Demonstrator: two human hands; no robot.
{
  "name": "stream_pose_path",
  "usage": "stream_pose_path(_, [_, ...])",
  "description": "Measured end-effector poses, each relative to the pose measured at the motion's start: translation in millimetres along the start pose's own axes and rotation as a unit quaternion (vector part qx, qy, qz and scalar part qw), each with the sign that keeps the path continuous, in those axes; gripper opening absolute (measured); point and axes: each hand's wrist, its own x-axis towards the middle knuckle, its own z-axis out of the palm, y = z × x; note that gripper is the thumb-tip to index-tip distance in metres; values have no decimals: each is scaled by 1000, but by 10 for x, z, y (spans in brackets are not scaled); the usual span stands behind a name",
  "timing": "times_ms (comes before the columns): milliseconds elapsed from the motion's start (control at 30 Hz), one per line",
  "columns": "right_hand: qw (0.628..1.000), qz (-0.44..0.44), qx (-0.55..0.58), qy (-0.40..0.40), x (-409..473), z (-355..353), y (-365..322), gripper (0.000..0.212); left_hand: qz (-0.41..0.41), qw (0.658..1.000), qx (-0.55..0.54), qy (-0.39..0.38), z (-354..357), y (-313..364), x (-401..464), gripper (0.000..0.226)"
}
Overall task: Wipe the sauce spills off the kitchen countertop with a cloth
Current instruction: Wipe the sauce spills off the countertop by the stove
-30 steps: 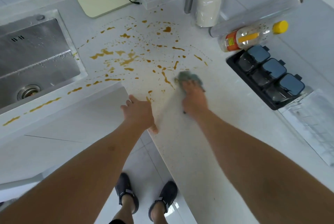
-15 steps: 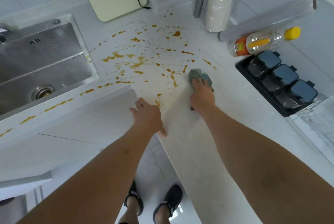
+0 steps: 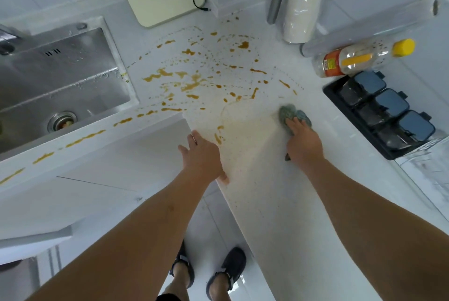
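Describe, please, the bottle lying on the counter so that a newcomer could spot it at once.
Start at the black tray of dark lidded containers on the white countertop. Just beyond it lies the bottle, on its side. Alone there, it is clear plastic with a yellow cap and an orange-red label.

A crumpled grey-green cloth (image 3: 295, 116) lies flat on the white speckled countertop (image 3: 267, 203), towards its right side, pressed down under a hand. Orange-brown sauce spills (image 3: 194, 81) scatter in drops and streaks across the countertop's inner corner, and a line of them runs along the front edge beside the sink. A faint smeared patch lies just left of the cloth.
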Motion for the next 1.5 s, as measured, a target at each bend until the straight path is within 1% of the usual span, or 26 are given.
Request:
stream_pose_path(67, [999, 12, 36, 17, 20, 1, -269, 58, 8, 1000, 7, -9, -29, 12, 6, 115])
stream_pose_path(133, [998, -22, 62, -2, -30, 15, -615, 44, 19, 1000, 10, -17, -56, -7, 5, 109])
stream_pose_path(233, [997, -20, 76, 0, -115, 37, -1047, 45, 44, 999, 28, 9, -68, -86, -11, 93])
stream_pose_path(267, [997, -15, 79, 16, -117, 69, -1154, 45, 53, 998, 37, 22, -61, -115, 1, 92])
stream_pose_path(300, [997, -34, 60, 26, -142, 140, -1253, 46, 62, 997, 45, 33, -52, -137, 14, 96])
stream_pose_path(333, [996, -83, 26, 24, -174, 234, -1350, 46, 71, 995, 51, 45, -38, -168, 25, 102])
stream_pose_path(367, [987, -160, -12, -3, -213, 358, -1449, 44, 85, 993, 56, 60, -22, -205, 34, 108])
stream_pose_path(433, [940, -315, -84, -95, -303, 636, -1523, 40, 122, 986, 58, 93, 19, -298, 52, 113])
stream_pose_path(467, [909, -371, -156, -111, -313, 751, -1507, 45, 136, 984, 54, 103, 28, -371, 62, 115])
stream_pose_path(500, [884, -396, -224, -111, -320, 814, -1442, 56, 143, 982, 50, 108, 39, -438, 54, 119])
stream_pose_path(533, [869, -402, -269, -100, -333, 812, -1361, 63, 147, 981, 54, 110, 31, -496, 56, 122])
stream_pose_path(567, [871, -398, -274, -83, -329, 806, -1224, 64, 153, 980, 64, 110, 21, -546, 58, 124])
stream_pose_path(667, [906, -345, -239, -58, -272, 714, -658, 53, 169, 976, 87, 105, -6, -614, 65, 127])
stream_pose_path(733, [942, -249, -220, -34, -140, 512, -234, 51, 177, 976, 85, 97, -15, -617, 74, 129])
stream_pose_path(767, [966, -167, -198, -25, -95, 383, -100, 53, 182, 975, 85, 97, -12, -608, 75, 129])
stream_pose_path(800, [979, -95, -178, -19, -63, 265, -48, 54, 184, 974, 86, 98, -18, -603, 80, 129])
stream_pose_path(867, [991, -18, -135, 11, -48, 220, -188, 55, 184, 974, 92, 89, -28, -594, 84, 129])
stream_pose_path(933, [995, -17, -100, 21, -90, 387, -531, 55, 184, 974, 98, 85, -35, -597, 114, 132])
stream_pose_path(1033, [989, -110, -101, -6, -253, 800, -1142, 59, 185, 973, 101, 98, -20, -604, 121, 130])
stream_pose_path(1100, [974, -180, -133, -35, -415, 941, -1446, 69, 197, 967, 100, 128, 10, -624, 145, 119])
stream_pose_path(1167, [954, -242, -170, -57, -528, 1002, -1447, 81, 214, 960, 99, 154, 3, -653, 170, 108])
stream_pose_path(1233, [953, -234, -177, -72, -565, 970, -1189, 88, 219, 958, 119, 143, -31, -690, 200, 111])
stream_pose_path(1300, [980, -127, -144, -60, -546, 839, -788, 94, 223, 953, 155, 131, -61, -712, 210, 116])
stream_pose_path(1367, [996, 7, -90, -16, -494, 575, -389, 84, 231, 950, 174, 120, -82, -694, 180, 115])
stream_pose_path(1433, [991, 122, -48, 28, -447, 308, -192, 69, 236, 950, 173, 107, -108, -681, 161, 114])
stream_pose_path(1500, [979, 191, -26, 67, -371, 279, -286, 58, 241, 951, 166, 104, -115, -686, 167, 111])
